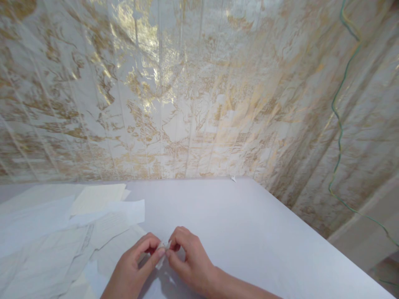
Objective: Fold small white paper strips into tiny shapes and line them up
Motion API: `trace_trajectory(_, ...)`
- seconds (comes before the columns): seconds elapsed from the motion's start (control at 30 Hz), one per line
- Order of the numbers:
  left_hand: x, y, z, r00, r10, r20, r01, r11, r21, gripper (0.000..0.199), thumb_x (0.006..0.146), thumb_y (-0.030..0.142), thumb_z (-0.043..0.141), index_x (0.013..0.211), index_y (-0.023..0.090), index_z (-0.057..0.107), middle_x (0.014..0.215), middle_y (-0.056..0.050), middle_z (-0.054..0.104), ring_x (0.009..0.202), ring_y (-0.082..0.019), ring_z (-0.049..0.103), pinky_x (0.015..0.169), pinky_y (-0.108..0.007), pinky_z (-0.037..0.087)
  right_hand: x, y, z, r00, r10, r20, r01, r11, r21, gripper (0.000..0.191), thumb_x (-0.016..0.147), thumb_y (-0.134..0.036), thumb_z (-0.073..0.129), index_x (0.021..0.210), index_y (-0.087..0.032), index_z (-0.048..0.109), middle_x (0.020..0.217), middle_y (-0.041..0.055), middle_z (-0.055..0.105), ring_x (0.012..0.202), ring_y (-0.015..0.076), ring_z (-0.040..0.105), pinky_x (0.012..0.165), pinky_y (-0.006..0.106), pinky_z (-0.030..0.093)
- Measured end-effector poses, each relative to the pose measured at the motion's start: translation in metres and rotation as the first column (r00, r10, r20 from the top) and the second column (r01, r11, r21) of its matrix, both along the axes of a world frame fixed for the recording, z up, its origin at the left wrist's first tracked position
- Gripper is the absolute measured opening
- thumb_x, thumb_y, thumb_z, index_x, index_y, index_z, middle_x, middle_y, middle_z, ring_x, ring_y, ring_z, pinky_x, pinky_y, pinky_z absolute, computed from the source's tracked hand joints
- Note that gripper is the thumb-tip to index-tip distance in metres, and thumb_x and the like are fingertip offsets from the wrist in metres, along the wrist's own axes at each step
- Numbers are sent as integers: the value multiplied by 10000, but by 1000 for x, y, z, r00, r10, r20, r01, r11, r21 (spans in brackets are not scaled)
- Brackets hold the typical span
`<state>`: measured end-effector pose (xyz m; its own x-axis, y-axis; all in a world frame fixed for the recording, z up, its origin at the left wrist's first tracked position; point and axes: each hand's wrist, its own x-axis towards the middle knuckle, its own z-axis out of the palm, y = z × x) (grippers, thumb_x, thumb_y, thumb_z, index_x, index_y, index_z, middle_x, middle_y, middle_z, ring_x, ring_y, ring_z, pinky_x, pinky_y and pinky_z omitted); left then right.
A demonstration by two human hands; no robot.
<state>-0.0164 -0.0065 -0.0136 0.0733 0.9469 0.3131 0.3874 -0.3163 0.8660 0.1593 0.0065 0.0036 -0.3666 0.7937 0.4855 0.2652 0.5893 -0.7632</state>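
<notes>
Small whitish piece of paper (161, 260) between the two hands, low in the view and a little left of centre, over the white desk (218, 232). It looks crumpled or folded; which, cannot tell. Long axis roughly up and down the view: lower end hangs below the fingertips, leaning slightly left toward the wearer; upper part shows as a ragged bit between the fingers. No clear front to it at this blur.

Left hand (137, 261): thumb and index closed in a pinch on the paper's left side. Right hand (190, 259): thumb and bent index pinched at its right side, other fingers curled. Both sets of fingertips nearly meet.

Edges: far edge of the desk runs along the patterned gold-and-white wall covering (174, 124); right edge slants from the far corner down to the lower right. A small white scrap (233, 179) lies at the far edge, near that corner.

Room: bare desk surface beyond the hands and to the right, out to the slanting edge. Left side taken up by overlapping loose sheets (46, 253), some cream, some white, reaching close to the left hand. Green cord (339, 137) hangs down the right side, beyond the desk edge.
</notes>
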Motion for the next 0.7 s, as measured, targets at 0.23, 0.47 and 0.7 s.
trace_trajectory(0.23, 1, -1, 7, 998, -22, 65, 28, 995, -93, 312, 841, 516, 589, 681, 248, 602, 655, 63, 543, 647, -149, 519, 644, -210, 423, 1, -1, 1, 1000, -2, 24, 4, 997, -75, 167, 754, -59, 573, 732, -206, 496, 733, -22, 537, 724, 140, 524, 690, 246, 400)
trace_trajectory(0.47, 1, -1, 10, 997, -37, 72, 47, 988, -144, 312, 833, 517, 590, 694, 240, 625, 650, 54, 569, 660, -162, 552, 658, -230, 445, -1, 0, -7, 998, -61, 19, 64, 979, -194, 122, 803, -164, 690, 754, -187, 581, 721, -27, 588, 686, 132, 541, 667, 236, 417)
trace_trajectory(0.7, 1, -3, 9, 994, -38, 102, 54, 986, -157, 311, 840, 521, 601, 713, 238, 616, 669, 58, 566, 675, -157, 559, 651, -229, 433, 0, -2, 0, 999, -40, -20, 33, 966, -257, 163, 853, -187, 630, 693, -169, 605, 640, -36, 578, 623, 117, 513, 624, 227, 403)
